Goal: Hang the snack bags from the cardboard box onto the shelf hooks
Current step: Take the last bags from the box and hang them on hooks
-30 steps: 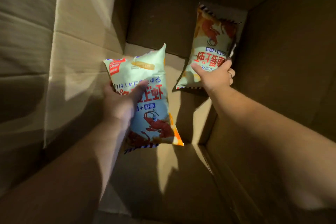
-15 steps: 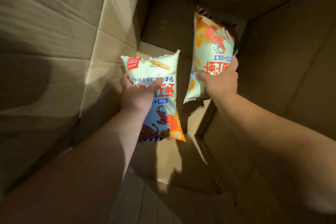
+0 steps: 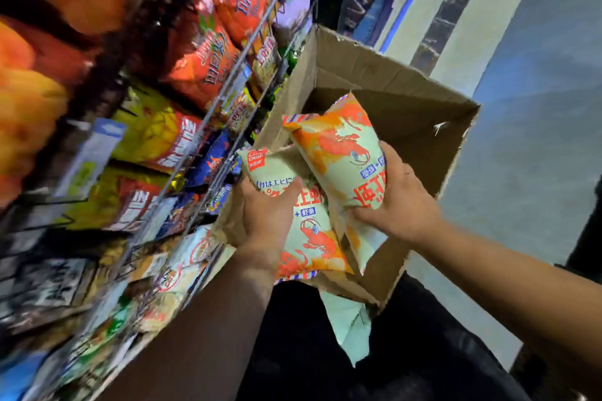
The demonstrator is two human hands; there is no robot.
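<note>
My left hand grips a pale green snack bag printed with a red shrimp, its logo end pointing up and left. In my right hand is a second shrimp snack bag, held upside down with its orange end up. The two bags overlap above the open cardboard box, which sits on the floor beside the shelf. The box's inside looks dark below the bags. The wire shelf with hooks runs along the left.
Orange, yellow and blue snack bags hang in rows on the shelf at left, blurred. More pale shrimp bags hang low on the shelf near my left forearm. Grey floor lies right of the box. A pale sheet lies under the box.
Both hands have lifted their bags up out of the box's depth to its opening. The view has pulled back, so the shelf and floor now show.
</note>
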